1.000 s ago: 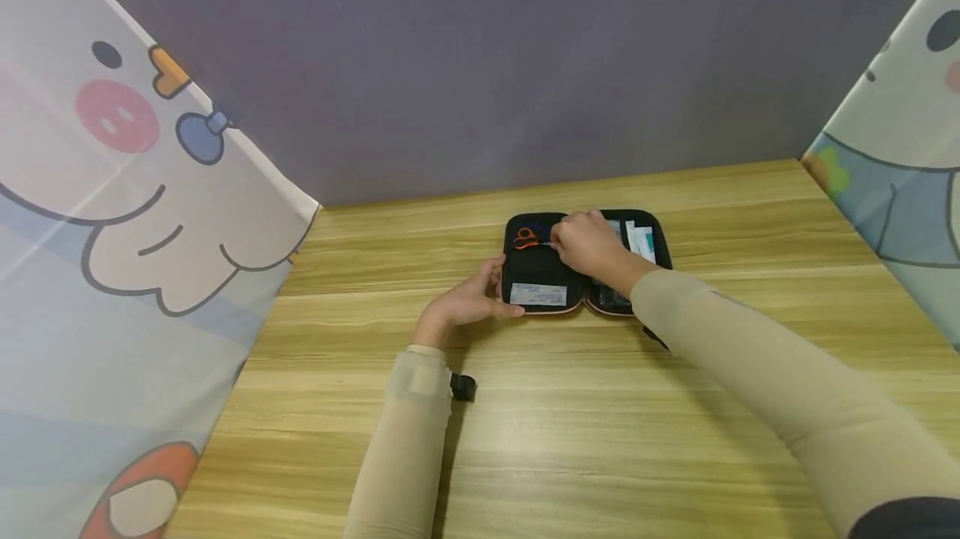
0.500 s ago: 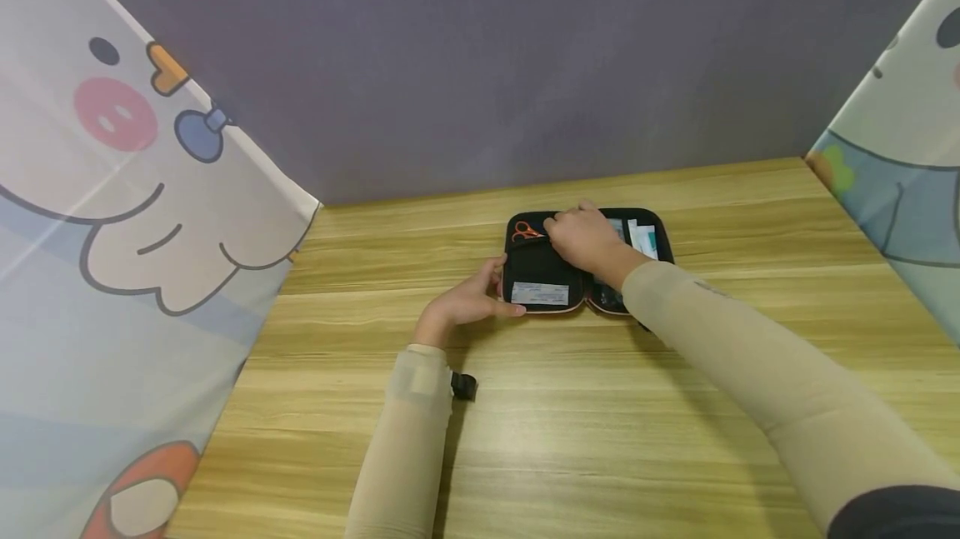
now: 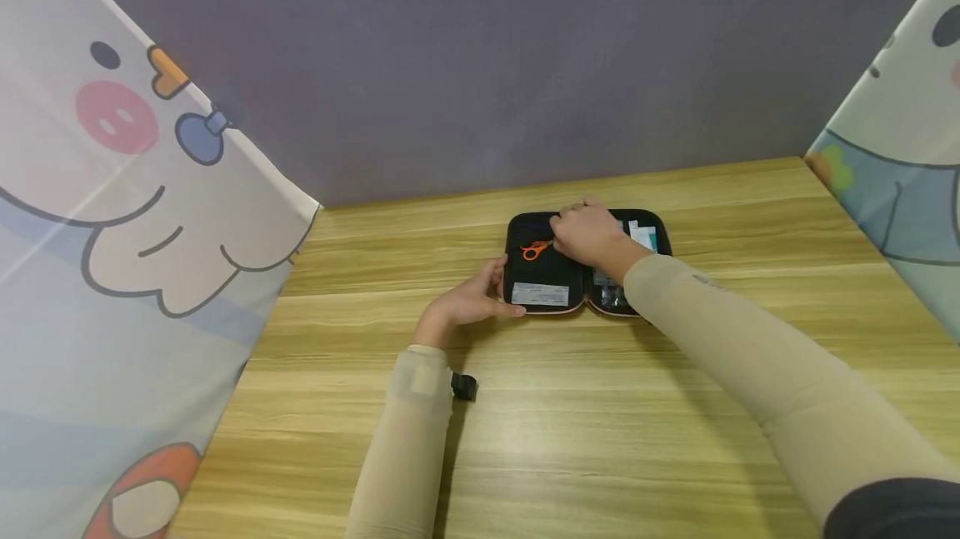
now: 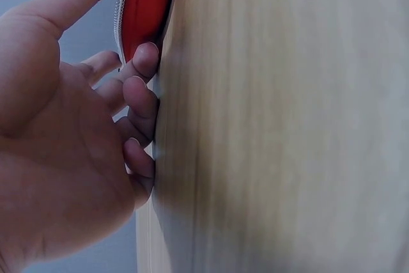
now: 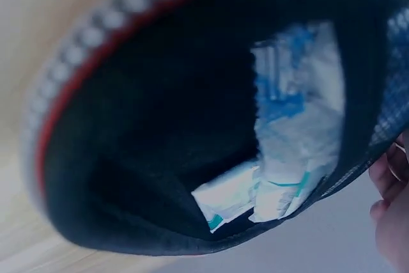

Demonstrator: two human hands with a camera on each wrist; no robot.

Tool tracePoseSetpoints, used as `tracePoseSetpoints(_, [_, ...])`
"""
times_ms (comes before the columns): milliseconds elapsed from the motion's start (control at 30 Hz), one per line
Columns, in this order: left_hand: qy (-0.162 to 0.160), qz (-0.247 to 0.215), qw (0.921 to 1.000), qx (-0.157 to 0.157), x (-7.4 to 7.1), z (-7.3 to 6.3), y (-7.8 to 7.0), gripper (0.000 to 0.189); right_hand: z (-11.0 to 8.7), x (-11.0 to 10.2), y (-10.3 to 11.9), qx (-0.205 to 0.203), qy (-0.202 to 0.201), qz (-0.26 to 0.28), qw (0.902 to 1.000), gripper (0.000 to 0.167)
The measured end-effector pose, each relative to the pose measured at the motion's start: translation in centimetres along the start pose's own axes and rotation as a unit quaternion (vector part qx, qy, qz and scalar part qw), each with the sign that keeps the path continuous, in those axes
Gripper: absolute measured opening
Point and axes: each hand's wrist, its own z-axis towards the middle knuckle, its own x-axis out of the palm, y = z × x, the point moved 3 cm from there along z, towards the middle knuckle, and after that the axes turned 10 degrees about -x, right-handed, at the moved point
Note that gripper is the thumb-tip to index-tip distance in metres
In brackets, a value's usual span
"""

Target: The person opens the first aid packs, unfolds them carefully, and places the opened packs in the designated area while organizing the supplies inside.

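Observation:
A black-lined first-aid kit case (image 3: pixel 551 268) lies unfolded on the table, its red outside (image 4: pixel 148 14) and zipper showing in the left wrist view. My left hand (image 3: pixel 468 301) holds its near left corner, thumb along the front edge and fingers at the side. Over the fold, my right hand (image 3: pixel 588 232) pinches the blade end of small scissors (image 3: pixel 535 251); their orange handles point left and the blades are mostly hidden by the fingers. In the right wrist view, that hand's fingers (image 5: pixel 393 177) show only at the edge.
White packets (image 5: pixel 297 119) sit in the case's right half. A printed white strip (image 3: pixel 542 295) lies in the left half's lower part. The wooden table (image 3: pixel 570 439) meets a grey back panel (image 3: pixel 510 64); cartoon-printed cloths (image 3: pixel 97 214) flank it.
The scissors' orange handles have tilted up, then swung down and toward me. My right hand has shifted only slightly; my left hand stays at the case's corner.

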Motion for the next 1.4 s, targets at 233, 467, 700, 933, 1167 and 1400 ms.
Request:
tracePoseSetpoints(233, [0.003,0.001,1.0000,0.003,0.0,-0.1,0.1,0.111,-0.3,-0.1,-0.9,0.031,-0.009,0.097,0.9948,0.029])
tracePoseSetpoints(467, [-0.001,0.005,1.0000,0.000,-0.1,-0.1,0.1,0.111,-1.1,-0.8,-0.9,-0.019,-0.004,0.122,0.9923,0.015])
tracePoseSetpoints(700, [0.003,0.005,1.0000,-0.001,-0.1,0.0,0.1,0.111,-0.9,-0.4,1.0,-0.078,0.075,0.109,0.9881,0.043])
tracePoseSetpoints(933, [0.008,0.003,1.0000,0.003,0.0,0.0,0.0,0.109,-0.7,-0.3,1.8,-0.053,0.093,0.075,0.9914,0.049])
tracePoseSetpoints(1167, [0.008,0.008,0.9999,-0.004,-0.1,-0.1,-0.1,0.112,-0.7,-0.5,2.2,-0.031,0.083,0.037,0.9954,0.051])
tracePoseSetpoints(1400, [0.005,0.010,0.9999,-0.003,0.0,-0.2,0.0,0.111,-0.6,-0.6,2.9,-0.015,0.085,0.014,0.9961,0.047])
